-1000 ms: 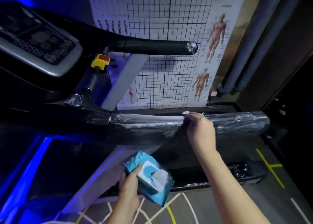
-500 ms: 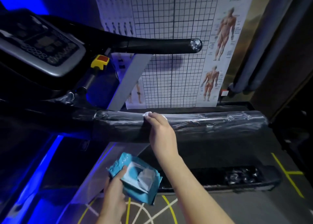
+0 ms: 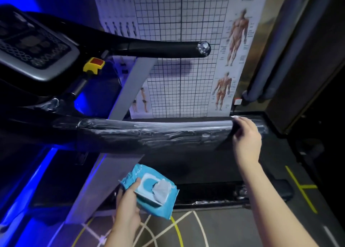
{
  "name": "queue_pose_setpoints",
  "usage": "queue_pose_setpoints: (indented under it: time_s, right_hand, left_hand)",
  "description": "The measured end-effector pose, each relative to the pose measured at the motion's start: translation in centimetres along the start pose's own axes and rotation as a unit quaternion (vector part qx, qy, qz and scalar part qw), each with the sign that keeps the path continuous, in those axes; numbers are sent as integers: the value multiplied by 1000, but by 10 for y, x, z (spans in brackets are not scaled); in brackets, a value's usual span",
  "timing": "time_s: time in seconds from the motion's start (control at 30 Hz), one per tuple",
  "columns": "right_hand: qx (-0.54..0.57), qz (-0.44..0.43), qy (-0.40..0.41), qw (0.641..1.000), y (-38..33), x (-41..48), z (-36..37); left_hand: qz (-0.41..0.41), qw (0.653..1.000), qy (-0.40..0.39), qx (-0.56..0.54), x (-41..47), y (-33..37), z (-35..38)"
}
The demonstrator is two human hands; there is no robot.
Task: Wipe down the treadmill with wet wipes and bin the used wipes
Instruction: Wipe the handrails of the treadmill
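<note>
Wiping step in hand: my right grip [image 3: 246,134] presses a wipe [image 3: 235,117] over the handrail [image 3: 149,133]; my left grip [image 3: 128,203] holds the wipe pack [image 3: 156,190]. Next, I judge: the rail end just beyond.

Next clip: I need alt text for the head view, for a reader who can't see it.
The person's right hand holds a white wipe, only its edge showing, against the treadmill's plastic-wrapped handrail near its right end in the picture. The left hand holds an open blue wet-wipe pack lower down; the console sits upper left.
</note>
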State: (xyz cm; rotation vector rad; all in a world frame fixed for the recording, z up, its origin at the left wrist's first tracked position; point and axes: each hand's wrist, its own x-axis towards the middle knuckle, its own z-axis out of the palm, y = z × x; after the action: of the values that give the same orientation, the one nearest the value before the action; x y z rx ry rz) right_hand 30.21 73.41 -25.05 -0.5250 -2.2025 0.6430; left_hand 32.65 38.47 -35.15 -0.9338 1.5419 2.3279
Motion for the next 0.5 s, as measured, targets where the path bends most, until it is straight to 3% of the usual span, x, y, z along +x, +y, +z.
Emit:
queue_pose_setpoints:
  time_s: [0.17, 0.37, 0.5]
  right_hand:
    - [34, 23, 39, 998, -1, 0, -14]
    - [116, -177, -68, 975, -52, -60, 22]
    - [110, -143, -46, 982, -20, -46, 22]
  left_hand:
    - [-37, 999, -20, -5, -20, -6, 39]
    - [-34, 999, -15, -2, -22, -24, 59]
    - [-50, 998, -18, 20, -23, -24, 61]
